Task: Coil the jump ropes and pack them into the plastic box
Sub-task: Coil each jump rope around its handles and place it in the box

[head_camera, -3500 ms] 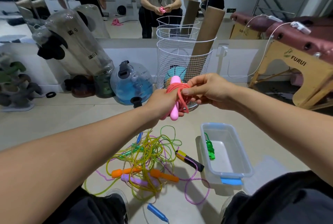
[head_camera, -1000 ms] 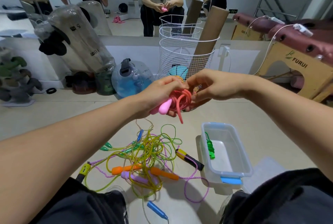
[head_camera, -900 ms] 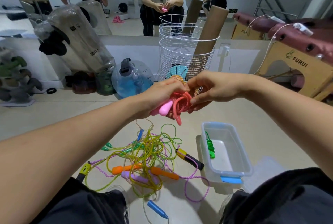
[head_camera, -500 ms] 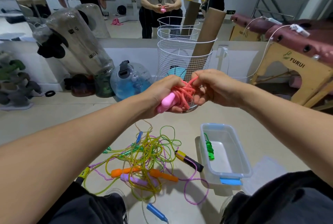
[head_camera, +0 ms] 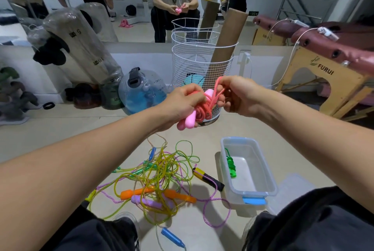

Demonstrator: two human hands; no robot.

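- Both hands are up in front of the chest, working one pink jump rope [head_camera: 204, 107].
- The left hand [head_camera: 183, 103] is curled round the bundle, gripping the pink handles and the coiled cord; two rounded handle ends poke out below its fingers.
- The right hand [head_camera: 235, 94] pinches a strand of the same pink cord between thumb and fingers, the strand running up over the top of the hand's near side.
- The two hands sit just beside each other, the coil between them.
- Down on the floor, right of centre, stands the clear plastic box [head_camera: 263, 172] with blue clips, open at the top.
- Inside it, against the left wall, lies a green jump rope [head_camera: 231, 164], already bundled.
- The box's lid [head_camera: 291, 187] rests on the floor just right of the box.
- Left of the box sprawls a tangle of ropes [head_camera: 157, 176]: yellow-green, purple and clear cords all looped together.
- In that heap show orange handles [head_camera: 131, 193], a lilac handle [head_camera: 144, 202] and a yellow-and-black handle [head_camera: 208, 178] nearest the box.
- A blue handle [head_camera: 172, 237] lies at the near edge, between the person's knees.
- Beyond the hands stands a white wire basket [head_camera: 194, 64] with a cardboard tube leaning in it.
- Far left there are wrapped bags and a blue water jug [head_camera: 139, 91]; far right, a padded wooden table [head_camera: 327, 72].
- A mirror on the far wall shows the person crouched with the pink rope.
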